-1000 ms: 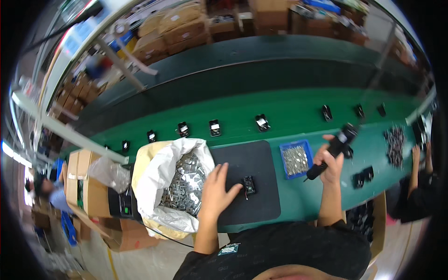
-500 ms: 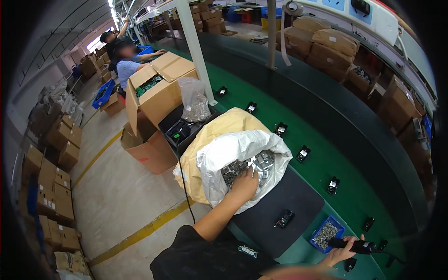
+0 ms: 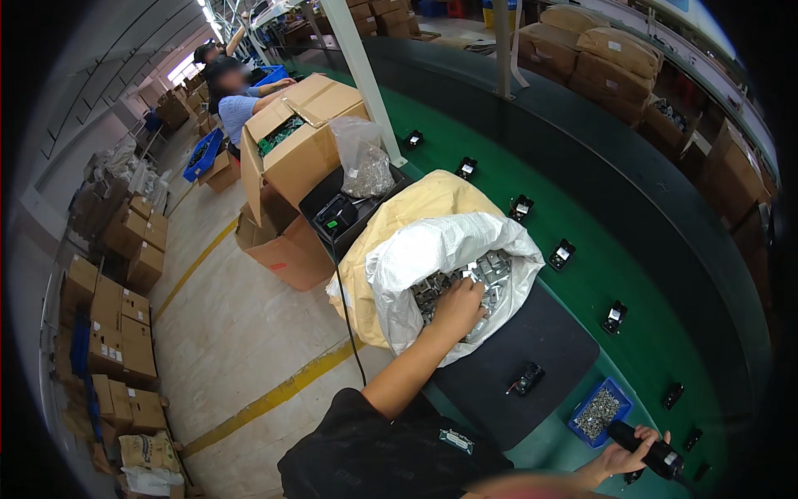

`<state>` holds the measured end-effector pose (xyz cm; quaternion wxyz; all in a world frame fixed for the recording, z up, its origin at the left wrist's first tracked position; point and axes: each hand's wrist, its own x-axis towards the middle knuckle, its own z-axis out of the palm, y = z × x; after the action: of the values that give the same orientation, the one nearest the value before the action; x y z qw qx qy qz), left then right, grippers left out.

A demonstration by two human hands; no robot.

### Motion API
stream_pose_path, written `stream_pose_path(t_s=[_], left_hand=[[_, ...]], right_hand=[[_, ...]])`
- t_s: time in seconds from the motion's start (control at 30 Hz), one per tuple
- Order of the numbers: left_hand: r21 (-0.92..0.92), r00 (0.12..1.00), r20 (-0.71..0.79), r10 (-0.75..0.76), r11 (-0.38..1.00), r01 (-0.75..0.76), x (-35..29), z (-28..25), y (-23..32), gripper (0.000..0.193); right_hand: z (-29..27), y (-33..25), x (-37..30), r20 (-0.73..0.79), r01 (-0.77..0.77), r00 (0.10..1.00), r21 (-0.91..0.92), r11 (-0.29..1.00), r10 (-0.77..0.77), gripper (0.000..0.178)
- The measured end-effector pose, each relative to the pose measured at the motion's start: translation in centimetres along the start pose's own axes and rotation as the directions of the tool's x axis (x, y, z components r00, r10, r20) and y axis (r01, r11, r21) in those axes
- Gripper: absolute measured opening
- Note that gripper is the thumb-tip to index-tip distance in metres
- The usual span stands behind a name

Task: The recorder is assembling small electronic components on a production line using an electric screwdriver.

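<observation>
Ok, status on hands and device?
Left hand among metal parts in white sack. Right hand holding black tool. Black device on dark mat. No obstruction visible.

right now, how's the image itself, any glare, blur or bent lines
Head view: the long green belt bows along the fisheye curve, and the corners go black; head view: small bright glints show on the silver metal pieces around the left hand; head view: a soft blurred patch sits at the bottom edge.
</observation>
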<state>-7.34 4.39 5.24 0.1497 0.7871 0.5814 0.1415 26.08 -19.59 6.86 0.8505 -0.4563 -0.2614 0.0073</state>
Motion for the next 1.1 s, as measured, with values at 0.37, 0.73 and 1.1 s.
stream_pose_path(t_s=[0.37, 0.73, 1.1], left_hand=[[-0.268, 0.994, -0.043, 0.102, 0.957, -0.11, -0.2, 0.2, -0.5, 0.026], [-0.2, 0.969, -0.083, 0.234, 0.948, -0.247, 0.7, 1.0, -0.6, 0.01], [-0.047, 0.982, 0.058, 0.182, 0.983, -0.179, 1.9, 0.5, -0.3, 0.032]], right_hand=[[-0.5, 0.2, 0.4, -0.026, 0.003, 1.0, 0.142, 0.99, 0.001, 0.042], [-1.5, -2.0, 0.3, -0.058, 0.064, 0.997, 0.207, 0.976, -0.053, 0.043], [3.7, -2.2, -1.0, -0.027, 0.14, 0.99, 0.063, 0.988, -0.139, 0.041]])
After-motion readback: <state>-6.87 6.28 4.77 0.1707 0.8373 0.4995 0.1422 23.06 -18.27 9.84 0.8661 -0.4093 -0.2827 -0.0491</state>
